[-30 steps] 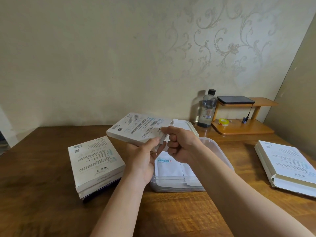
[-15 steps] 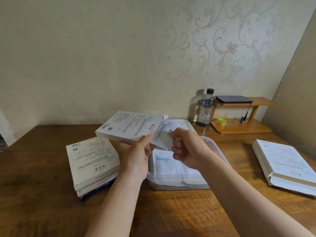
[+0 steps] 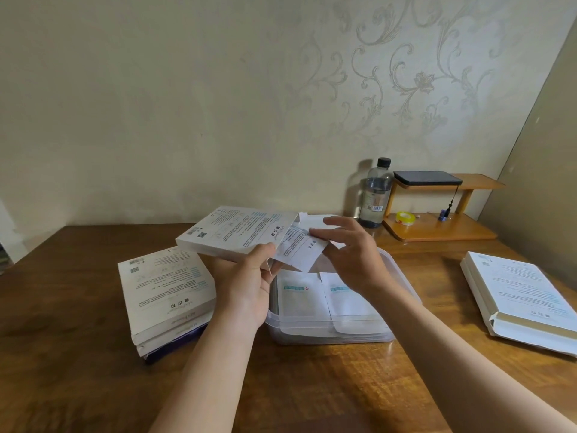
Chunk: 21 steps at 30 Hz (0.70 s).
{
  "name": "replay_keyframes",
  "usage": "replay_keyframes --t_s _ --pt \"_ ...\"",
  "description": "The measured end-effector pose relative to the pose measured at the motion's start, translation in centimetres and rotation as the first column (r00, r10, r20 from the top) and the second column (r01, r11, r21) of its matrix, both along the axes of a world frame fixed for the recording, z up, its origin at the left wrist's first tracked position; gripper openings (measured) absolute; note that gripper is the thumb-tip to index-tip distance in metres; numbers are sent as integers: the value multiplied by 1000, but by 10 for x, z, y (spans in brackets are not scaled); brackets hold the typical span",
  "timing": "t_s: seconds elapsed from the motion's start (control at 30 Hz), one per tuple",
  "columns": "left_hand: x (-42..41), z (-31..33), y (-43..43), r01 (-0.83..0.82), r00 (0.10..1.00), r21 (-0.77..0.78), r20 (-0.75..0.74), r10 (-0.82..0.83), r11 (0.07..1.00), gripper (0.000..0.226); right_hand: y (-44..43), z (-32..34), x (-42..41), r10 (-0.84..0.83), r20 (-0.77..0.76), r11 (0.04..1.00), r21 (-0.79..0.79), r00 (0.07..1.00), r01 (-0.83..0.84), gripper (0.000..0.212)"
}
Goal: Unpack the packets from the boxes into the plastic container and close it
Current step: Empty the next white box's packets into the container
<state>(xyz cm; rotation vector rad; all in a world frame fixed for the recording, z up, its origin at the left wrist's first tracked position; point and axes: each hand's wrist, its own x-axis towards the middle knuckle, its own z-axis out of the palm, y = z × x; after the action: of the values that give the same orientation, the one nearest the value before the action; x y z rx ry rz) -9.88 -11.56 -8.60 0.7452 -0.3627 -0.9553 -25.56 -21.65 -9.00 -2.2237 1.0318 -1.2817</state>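
Note:
My left hand (image 3: 246, 282) holds a flat white printed box (image 3: 237, 232) tilted above the left end of the clear plastic container (image 3: 402, 295). From the box's open right end, packets (image 3: 301, 250) stick out, pinched by the thumb and fingers of my right hand (image 3: 349, 254). Two white packets with teal labels (image 3: 299, 295) lie flat inside the container. A white lid (image 3: 315, 220) lies behind the container, mostly hidden by the box and hand.
A stack of similar white boxes (image 3: 165, 292) sits left of the container. Another flat box (image 3: 518, 295) lies at the right, near the side wall. A bottle (image 3: 374, 195) and a wooden shelf (image 3: 437, 229) with a tape roll and a dark device stand at the back.
My left hand has drawn the box to the left while my right hand pulls packets out of its open end; more of them show now.

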Motion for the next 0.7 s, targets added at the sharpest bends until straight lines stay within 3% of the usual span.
replay_keyframes --t_s 0.13,0.2,0.3,0.5,0.7 --pt "2 1 0 -3 999 -14 -50 2 1000 58 1 13 -9 58 242 974 197 969 -107 25" --pt "3 1 0 -7 998 -17 -68 5 1000 58 3 25 -14 75 456 910 332 887 -248 21" --pt "3 -1 -1 -9 996 -10 -85 8 1000 55 1 40 -19 30 653 862 366 757 -350 30" --pt "1 -3 -4 -53 995 -18 -88 51 998 53 -3 51 -20 -74 544 913 374 836 -162 20" --pt "-2 0 -2 -49 997 -31 -63 47 998 46 0 37 -23 -160 405 839 537 900 -93 15"
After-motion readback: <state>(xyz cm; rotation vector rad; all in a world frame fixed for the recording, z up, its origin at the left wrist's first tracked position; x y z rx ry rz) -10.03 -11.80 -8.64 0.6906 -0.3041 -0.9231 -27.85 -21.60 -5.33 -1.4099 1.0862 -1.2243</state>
